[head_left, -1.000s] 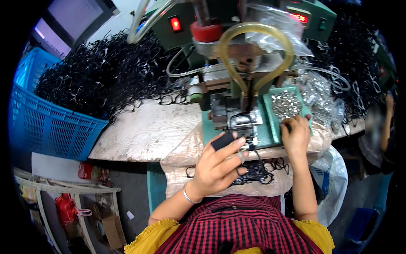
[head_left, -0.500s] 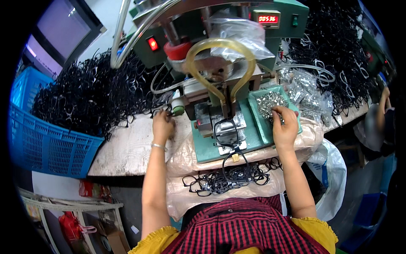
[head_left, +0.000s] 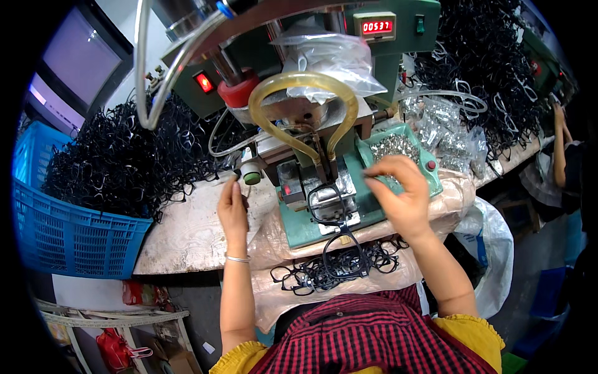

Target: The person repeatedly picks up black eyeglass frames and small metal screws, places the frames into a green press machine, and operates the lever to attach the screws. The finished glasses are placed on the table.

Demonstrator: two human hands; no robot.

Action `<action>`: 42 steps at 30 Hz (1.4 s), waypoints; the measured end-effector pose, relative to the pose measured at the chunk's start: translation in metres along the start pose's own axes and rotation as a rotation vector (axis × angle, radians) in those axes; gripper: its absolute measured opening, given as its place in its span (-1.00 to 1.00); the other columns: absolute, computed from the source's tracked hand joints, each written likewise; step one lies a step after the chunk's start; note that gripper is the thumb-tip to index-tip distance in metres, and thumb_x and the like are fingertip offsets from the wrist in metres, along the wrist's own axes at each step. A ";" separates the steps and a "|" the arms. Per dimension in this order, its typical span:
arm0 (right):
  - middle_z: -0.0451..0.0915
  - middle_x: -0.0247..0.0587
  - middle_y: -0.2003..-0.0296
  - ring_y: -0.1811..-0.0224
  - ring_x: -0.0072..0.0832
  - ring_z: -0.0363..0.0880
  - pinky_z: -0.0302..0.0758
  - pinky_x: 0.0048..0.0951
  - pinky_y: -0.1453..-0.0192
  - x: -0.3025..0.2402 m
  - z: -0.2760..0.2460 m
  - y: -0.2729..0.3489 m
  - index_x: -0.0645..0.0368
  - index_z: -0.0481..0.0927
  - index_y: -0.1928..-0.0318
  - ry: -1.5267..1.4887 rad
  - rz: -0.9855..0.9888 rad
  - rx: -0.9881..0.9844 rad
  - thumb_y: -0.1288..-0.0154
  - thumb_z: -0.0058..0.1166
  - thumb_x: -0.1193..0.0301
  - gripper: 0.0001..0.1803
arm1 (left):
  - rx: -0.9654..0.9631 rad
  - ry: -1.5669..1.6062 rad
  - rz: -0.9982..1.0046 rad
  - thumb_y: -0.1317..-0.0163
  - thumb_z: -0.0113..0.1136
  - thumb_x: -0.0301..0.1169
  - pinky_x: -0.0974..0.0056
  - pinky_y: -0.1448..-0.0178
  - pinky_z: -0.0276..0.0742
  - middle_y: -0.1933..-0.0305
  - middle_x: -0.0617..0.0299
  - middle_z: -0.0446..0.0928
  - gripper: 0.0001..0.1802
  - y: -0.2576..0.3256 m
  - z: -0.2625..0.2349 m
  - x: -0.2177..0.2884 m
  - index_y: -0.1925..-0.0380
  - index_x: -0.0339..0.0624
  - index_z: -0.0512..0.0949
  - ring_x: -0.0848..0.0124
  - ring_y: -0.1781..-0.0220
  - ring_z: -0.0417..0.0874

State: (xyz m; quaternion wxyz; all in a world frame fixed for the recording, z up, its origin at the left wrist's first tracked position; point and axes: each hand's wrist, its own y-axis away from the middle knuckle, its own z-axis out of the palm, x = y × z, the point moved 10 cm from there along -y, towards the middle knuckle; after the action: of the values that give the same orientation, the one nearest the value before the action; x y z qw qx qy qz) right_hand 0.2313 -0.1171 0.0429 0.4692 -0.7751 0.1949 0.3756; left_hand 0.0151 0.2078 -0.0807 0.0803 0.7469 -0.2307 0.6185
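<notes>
- Left hand (head_left: 233, 209) out on the pale surface (head_left: 187, 234), just beside the green knob (head_left: 251, 179) at the machine's left side; fingers drawn narrow and pointing up toward the black heap, whether pinching anything cannot be told.
- Thin bracelet (head_left: 237, 258) at the left wrist.
- Right hand (head_left: 398, 193) raised over the near edge of the green tray (head_left: 430, 181) of small silver metal parts (head_left: 393, 147); fingers curled close together, thumb and forefinger tips nearly meeting, anything pinched between them too small to make out.
- Black eyeglass frame (head_left: 329, 199) lying on the metal fixture (head_left: 324, 193) of the green machine base (head_left: 305, 229), between the two hands, touched by neither.
- Second black frame (head_left: 344, 252) hanging off the front edge of the base, over a loose pile of black frames (head_left: 324, 274) on the plastic sheet (head_left: 274, 293) in the lap.
- Yellowish hose loop (head_left: 303, 100) arching above the fixture; red lamp (head_left: 204, 81) and red digit counter (head_left: 377, 26) on the machine housing.
- Big heap of black frames (head_left: 118, 162) to the left, spilling beside a blue basket (head_left: 62, 230).
- Clear bags of metal parts (head_left: 445, 128) right of the tray, more black frames (head_left: 486, 68) behind them.
- Another person's arm (head_left: 559, 143) at the far right edge.
</notes>
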 end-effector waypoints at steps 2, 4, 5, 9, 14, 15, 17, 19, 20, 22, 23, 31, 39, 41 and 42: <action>0.65 -0.21 0.22 0.15 -0.46 0.62 0.53 -0.45 0.01 0.012 0.030 -0.008 0.26 0.63 0.15 -0.222 0.105 0.019 -0.10 0.26 0.61 -0.75 | 0.020 -0.190 0.017 -0.44 0.14 -0.26 0.42 0.35 0.33 0.41 0.33 0.46 -0.61 0.003 0.001 -0.029 -0.14 -0.29 0.54 0.57 0.43 0.38; 0.62 -0.28 0.20 0.12 -0.58 0.60 0.51 -0.53 -0.02 0.026 0.048 -0.004 0.32 0.55 0.05 -0.416 0.236 0.011 -0.14 0.25 0.62 -0.67 | 0.010 -0.274 -0.040 -0.35 0.25 -0.32 0.40 0.23 0.35 0.32 0.30 0.42 -0.55 0.025 0.011 -0.024 -0.16 -0.30 0.48 0.51 0.33 0.35; 0.62 -0.28 0.19 0.12 -0.58 0.60 0.51 -0.53 -0.02 0.026 0.047 -0.007 0.32 0.54 0.04 -0.432 0.237 0.049 -0.14 0.25 0.62 -0.66 | 0.031 -0.236 0.014 -0.34 0.26 -0.35 0.41 0.23 0.34 0.33 0.32 0.40 -0.56 0.022 0.011 -0.015 -0.16 -0.30 0.47 0.52 0.33 0.33; 0.62 -0.26 0.18 0.11 -0.58 0.60 0.49 -0.55 -0.05 0.027 0.051 0.003 0.33 0.49 -0.02 -0.517 0.279 0.087 -0.16 0.25 0.63 -0.61 | 0.094 -0.044 0.172 -0.39 0.19 -0.44 0.47 0.34 0.26 0.36 0.38 0.35 -0.76 0.026 0.003 0.023 0.01 -0.22 0.44 0.59 0.41 0.28; 0.64 -0.19 0.16 0.10 -0.58 0.61 0.50 -0.56 -0.06 0.011 0.065 0.001 0.34 0.41 -0.10 -0.730 0.397 0.054 -0.19 0.22 0.66 -0.55 | -0.161 0.593 0.113 -0.54 -0.18 -0.30 0.25 0.40 0.67 0.22 -0.07 0.58 -0.82 0.063 0.035 0.157 0.11 -0.18 0.32 0.25 0.39 0.64; 0.64 -0.19 0.16 0.10 -0.58 0.61 0.50 -0.56 -0.06 0.010 0.068 0.002 0.34 0.41 -0.10 -0.769 0.421 0.041 -0.20 0.21 0.67 -0.55 | -0.180 0.594 0.160 -0.54 -0.25 -0.27 0.24 0.47 0.65 0.24 -0.12 0.59 -0.78 0.076 0.038 0.177 0.08 -0.18 0.30 0.19 0.40 0.65; 0.64 -0.15 0.08 0.03 -0.54 0.60 0.49 -0.51 -0.12 0.008 0.064 0.008 0.33 0.41 -0.14 -0.745 0.467 0.053 -0.24 0.16 0.66 -0.55 | -0.365 0.720 0.163 -0.52 -0.28 -0.25 0.16 0.46 0.66 0.35 -0.22 0.60 -0.75 0.102 0.053 0.195 0.07 -0.20 0.29 0.08 0.43 0.66; 0.61 -0.18 0.00 -0.05 -0.51 0.58 0.46 -0.46 -0.20 -0.010 0.056 0.012 0.33 0.39 -0.20 -0.692 0.393 -0.015 -0.25 0.12 0.65 -0.52 | -0.655 0.727 -0.138 -0.49 -0.27 -0.27 0.09 0.44 0.66 0.46 -0.30 0.58 -0.73 0.131 0.081 0.188 0.05 -0.24 0.29 -0.02 0.50 0.65; 0.58 -0.23 -0.06 -0.11 -0.50 0.55 0.43 -0.44 -0.26 -0.011 0.053 0.010 0.32 0.38 -0.25 -0.615 0.351 -0.100 -0.26 0.07 0.65 -0.48 | -0.796 0.720 -0.397 -0.46 -0.25 -0.30 0.08 0.47 0.65 0.47 -0.39 0.57 -0.72 0.148 0.106 0.174 0.05 -0.29 0.30 -0.05 0.57 0.63; 0.60 -0.13 -0.09 -0.12 -0.31 0.58 0.45 -0.33 -0.25 0.005 0.038 0.000 0.23 0.58 -0.06 -0.353 0.276 -0.115 -0.21 0.13 0.58 -0.63 | -0.983 0.750 -0.773 -0.49 -0.24 -0.31 0.21 0.50 0.66 0.40 -0.40 0.60 -0.74 0.178 0.144 0.154 0.12 -0.28 0.36 -0.03 0.52 0.68; 0.60 -0.08 -0.09 -0.12 -0.21 0.60 0.46 -0.27 -0.24 0.022 0.030 -0.007 0.21 0.65 0.03 -0.118 0.185 -0.110 -0.19 0.18 0.53 -0.70 | -1.023 0.905 -0.881 -0.50 -0.23 -0.31 0.23 0.52 0.65 0.37 -0.36 0.62 -0.76 0.186 0.157 0.143 0.13 -0.23 0.38 0.00 0.48 0.71; 0.60 0.07 -0.08 -0.31 0.01 0.42 0.34 -0.07 -0.35 0.107 -0.020 0.012 0.13 0.73 0.31 0.663 0.067 0.027 -0.05 0.32 0.44 -0.85 | -0.939 0.972 -0.856 -0.48 -0.14 -0.25 0.25 0.64 0.56 0.35 -0.25 0.63 -0.81 0.180 0.172 0.127 0.14 -0.10 0.37 0.03 0.52 0.70; 0.68 -0.04 0.08 -0.02 -0.07 0.62 0.50 -0.21 -0.17 0.100 -0.018 0.008 0.25 0.70 0.20 0.619 0.026 0.124 -0.25 0.14 0.54 -0.85 | -1.122 0.860 -0.731 -0.54 -0.11 -0.10 0.22 0.42 0.73 0.24 -0.14 0.67 -0.57 0.191 0.144 0.120 0.06 -0.30 0.48 0.21 0.37 0.76; 0.68 -0.04 0.11 0.03 -0.07 0.63 0.50 -0.24 -0.14 0.082 -0.027 0.014 0.25 0.69 0.18 0.547 0.020 0.158 -0.26 0.12 0.57 -0.85 | -0.945 0.445 -0.376 -0.47 0.11 -0.25 0.26 0.31 0.74 0.22 0.02 0.69 -0.71 0.167 0.096 0.114 0.07 -0.26 0.60 0.32 0.32 0.75; 0.68 -0.05 0.16 0.08 -0.14 0.64 0.50 -0.27 -0.11 0.080 -0.037 0.022 0.26 0.68 0.17 0.445 0.019 0.185 -0.26 0.11 0.60 -0.84 | -0.537 0.223 -0.177 -0.39 0.20 -0.42 0.33 0.21 0.69 0.22 0.12 0.70 -0.82 0.132 0.048 0.106 0.09 -0.26 0.62 0.39 0.32 0.74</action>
State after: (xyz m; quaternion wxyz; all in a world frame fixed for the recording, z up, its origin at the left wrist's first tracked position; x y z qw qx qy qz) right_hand 0.2831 -0.1555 -0.0206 0.4803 -0.7905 0.3345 0.1804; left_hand 0.0129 0.0458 -0.0119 0.3531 0.6437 -0.3098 0.6041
